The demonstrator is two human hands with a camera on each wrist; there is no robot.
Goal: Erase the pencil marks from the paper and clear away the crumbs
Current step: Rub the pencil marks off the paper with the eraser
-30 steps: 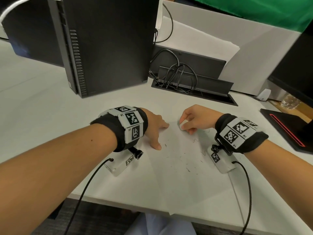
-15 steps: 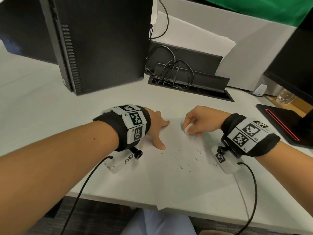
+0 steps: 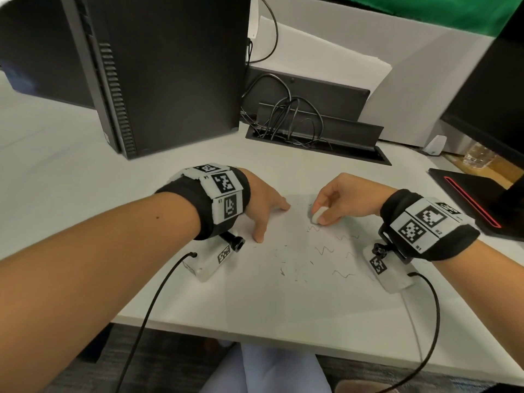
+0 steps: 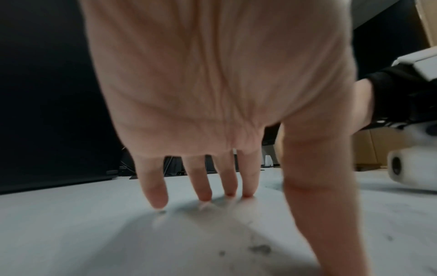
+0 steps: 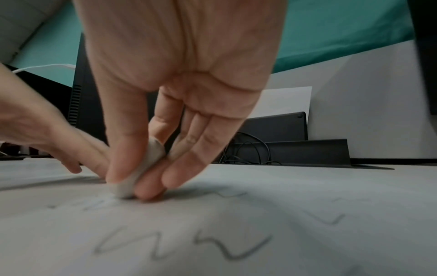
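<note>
A white sheet of paper (image 3: 297,302) lies on the desk before me, with zigzag pencil marks (image 3: 324,250) on its right half and dark eraser crumbs (image 3: 282,271) scattered left of them. My right hand (image 3: 340,201) pinches a small white eraser (image 3: 318,215) and presses it onto the paper's far part, on a faint mark. In the right wrist view the eraser (image 5: 139,177) sits between thumb and fingers, touching the paper beside zigzag pencil marks (image 5: 227,244). My left hand (image 3: 263,211) lies spread on the paper's left edge, straight fingers (image 4: 203,186) pressing down.
A black computer tower (image 3: 170,69) stands behind the left hand. A black cable tray (image 3: 317,137) with tangled cables lies behind the paper. A black device with a red stripe (image 3: 476,199) and a monitor (image 3: 493,86) are at the right. The desk's front edge (image 3: 283,340) is near.
The right hand has drawn the eraser toward me over the paper's far part. More zigzag marks show beside the right wrist. The left hand stays pressed on the paper.
</note>
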